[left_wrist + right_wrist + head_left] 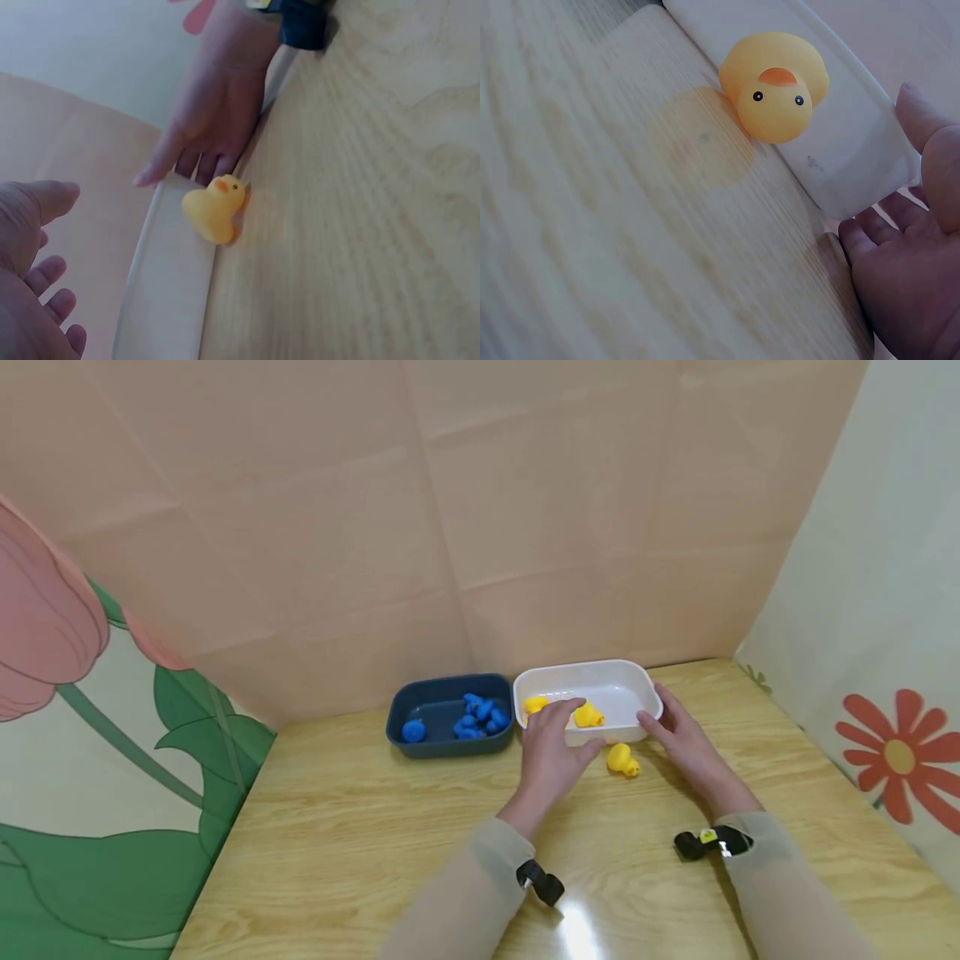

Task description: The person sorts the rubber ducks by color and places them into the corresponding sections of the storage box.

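My left hand (551, 752) hovers over the front rim of a white tray (622, 685), fingers spread and loosely bent, holding nothing. In the left wrist view, the left hand's fingers (56, 304) hang apart from the tray. At the tray's right end, my right hand (686, 743) holds the corner, its thumb over the rim and its fingers along the outer side. A yellow rubber duck (621, 760) rests on the table between both hands, just before the tray's front wall. More yellow ducks (588, 716) lie inside the tray, partly hidden by the left hand.
To the left, a dark blue tray (450, 747) stands beside the white one, holding several blue toys (480, 710) and a blue ball-like toy (413, 731). Both trays stand near the papered back wall (337, 568) on the wooden table (360, 835).
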The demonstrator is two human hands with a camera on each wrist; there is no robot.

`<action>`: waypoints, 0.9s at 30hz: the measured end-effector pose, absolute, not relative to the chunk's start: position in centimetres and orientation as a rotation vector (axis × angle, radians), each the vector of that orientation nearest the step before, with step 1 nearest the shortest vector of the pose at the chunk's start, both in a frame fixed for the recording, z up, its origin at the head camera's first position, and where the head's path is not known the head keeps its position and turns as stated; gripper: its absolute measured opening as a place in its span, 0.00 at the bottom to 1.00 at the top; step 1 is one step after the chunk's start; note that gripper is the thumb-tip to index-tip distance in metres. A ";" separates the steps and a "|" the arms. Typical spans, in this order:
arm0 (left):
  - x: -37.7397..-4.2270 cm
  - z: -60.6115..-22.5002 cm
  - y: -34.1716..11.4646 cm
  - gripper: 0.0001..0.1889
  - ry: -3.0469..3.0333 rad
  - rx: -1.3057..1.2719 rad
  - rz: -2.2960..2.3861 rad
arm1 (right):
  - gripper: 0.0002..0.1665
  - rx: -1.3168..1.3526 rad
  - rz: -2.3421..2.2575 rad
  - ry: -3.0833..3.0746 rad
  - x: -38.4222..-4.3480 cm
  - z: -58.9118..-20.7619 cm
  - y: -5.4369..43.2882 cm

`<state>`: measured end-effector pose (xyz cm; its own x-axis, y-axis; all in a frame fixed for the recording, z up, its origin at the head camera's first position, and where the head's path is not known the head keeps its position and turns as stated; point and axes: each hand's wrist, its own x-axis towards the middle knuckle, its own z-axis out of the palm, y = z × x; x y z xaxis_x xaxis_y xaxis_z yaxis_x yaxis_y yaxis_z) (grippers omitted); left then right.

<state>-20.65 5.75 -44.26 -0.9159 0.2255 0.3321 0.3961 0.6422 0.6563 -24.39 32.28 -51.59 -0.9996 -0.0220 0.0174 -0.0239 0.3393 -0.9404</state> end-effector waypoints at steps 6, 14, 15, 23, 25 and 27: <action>-19.3 -45.0 6.4 0.31 -2.650 -0.574 -1.165 | 0.57 0.079 1.813 -2.531 -24.7 -51.8 32.5; -18.7 -46.3 7.3 0.31 -2.683 -0.616 -1.160 | 0.58 0.067 1.787 -2.555 -24.6 -51.6 32.4; -18.6 -46.6 7.4 0.31 -2.679 -0.624 -1.154 | 0.58 0.068 1.791 -2.551 -24.6 -51.6 32.4; -18.6 -48.0 8.3 0.29 -2.698 -0.647 -1.097 | 0.58 0.077 1.823 -2.528 -24.7 -51.7 32.3; -18.7 -48.3 8.4 0.29 -2.717 -0.636 -1.091 | 0.58 0.076 1.830 -2.524 -24.7 -51.8 32.4; -18.8 -48.6 8.4 0.29 -2.739 -0.632 -1.092 | 0.58 0.072 1.832 -2.525 -24.7 -51.7 32.4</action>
<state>-18.78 8.41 -48.61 -0.9046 0.3335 0.2655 0.4247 0.6514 0.6287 -24.73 32.37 -51.75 -0.9987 -0.0246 0.0446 -0.0500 0.3096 -0.9495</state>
